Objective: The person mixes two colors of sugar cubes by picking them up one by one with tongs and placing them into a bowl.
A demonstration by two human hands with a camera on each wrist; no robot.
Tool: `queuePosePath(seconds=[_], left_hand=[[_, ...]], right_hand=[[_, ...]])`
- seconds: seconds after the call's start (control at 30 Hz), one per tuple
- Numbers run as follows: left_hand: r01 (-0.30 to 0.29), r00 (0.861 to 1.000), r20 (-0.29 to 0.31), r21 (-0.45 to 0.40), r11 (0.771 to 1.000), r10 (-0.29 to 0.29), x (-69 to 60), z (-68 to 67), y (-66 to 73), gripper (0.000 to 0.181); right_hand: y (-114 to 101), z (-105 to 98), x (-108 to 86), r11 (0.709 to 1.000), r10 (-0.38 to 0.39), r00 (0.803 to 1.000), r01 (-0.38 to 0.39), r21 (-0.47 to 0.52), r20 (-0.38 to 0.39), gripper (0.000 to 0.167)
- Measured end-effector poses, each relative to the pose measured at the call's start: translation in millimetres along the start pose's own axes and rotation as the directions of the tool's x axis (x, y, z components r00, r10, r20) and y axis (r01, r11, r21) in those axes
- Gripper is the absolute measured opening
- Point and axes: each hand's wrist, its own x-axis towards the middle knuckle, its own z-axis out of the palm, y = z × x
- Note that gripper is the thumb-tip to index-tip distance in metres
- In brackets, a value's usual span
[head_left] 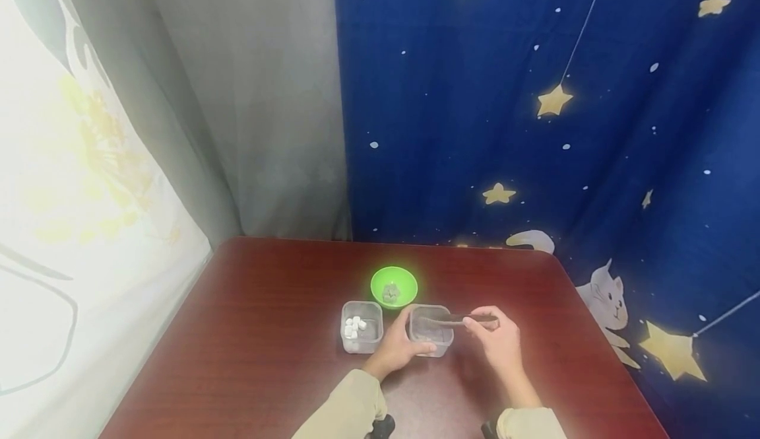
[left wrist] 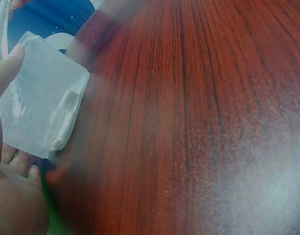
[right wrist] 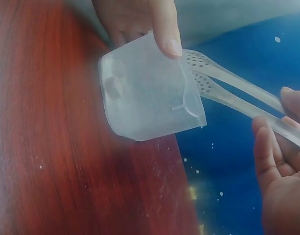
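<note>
My left hand (head_left: 394, 348) grips a clear plastic container (head_left: 441, 345) by its side, with the thumb across the near wall. My right hand (head_left: 501, 343) holds a pair of tongs (right wrist: 233, 102) between thumb and fingers. The perforated tong tips reach into the mouth of the container. A few pale pieces (left wrist: 64, 115) show blurred through the container's bottom in the left wrist view. Just beyond the left hand stands a green bowl (head_left: 410, 282) with small grey pieces (head_left: 390, 292) in it. Left of that hand, a second clear container (head_left: 373, 340) holds several white cubes (head_left: 354, 327).
All of this is on a reddish-brown wooden table (head_left: 267, 333). Behind it hang a grey curtain (head_left: 285, 129) and a blue curtain (head_left: 451, 129) with stars. A white curtain (head_left: 71, 228) borders the left side.
</note>
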Motion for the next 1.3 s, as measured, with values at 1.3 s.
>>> queuePosePath(seconds=[1.3], left_hand=[[0.03,1.0,-0.004,0.001,1.0,-0.03,-0.8,4.4,-2.0,0.085]], right_hand=[[2.5,-1.5,1.4,0.985,-0.047,0.998,0.041,-0.17,-0.029,0.018]])
